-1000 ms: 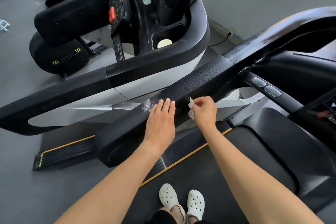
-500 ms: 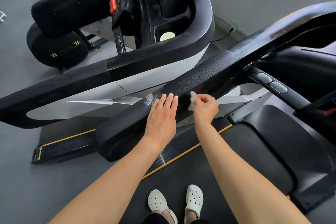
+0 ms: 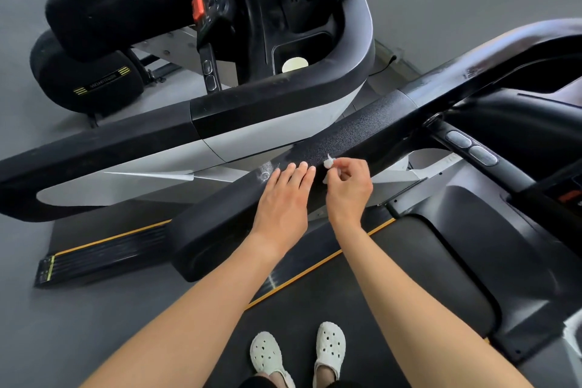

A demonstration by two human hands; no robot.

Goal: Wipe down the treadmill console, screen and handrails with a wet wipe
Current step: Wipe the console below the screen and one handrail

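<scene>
The treadmill's left handrail (image 3: 356,132) is a thick black textured bar running diagonally from lower left to upper right. My left hand (image 3: 283,198) lies flat on it with straight fingers, beside a whitish scuffed patch (image 3: 266,172). My right hand (image 3: 348,186) pinches a small crumpled white wet wipe (image 3: 329,162) at its fingertips, held against the rail just right of my left fingers. The inner grip bar with two oval buttons (image 3: 472,148) branches off to the right. A sliver of the console (image 3: 567,195) shows at the right edge.
A second treadmill (image 3: 283,98) stands close on the left, its black and white rail parallel to mine, with a red stop key (image 3: 197,9). My feet in white clogs (image 3: 297,353) stand on the black belt (image 3: 393,261). Grey floor lies on the left.
My right hand has bunched the wipe into a smaller wad and lifted it up the rail. My left hand stays flat on the rail. The camera has tilted slightly.
</scene>
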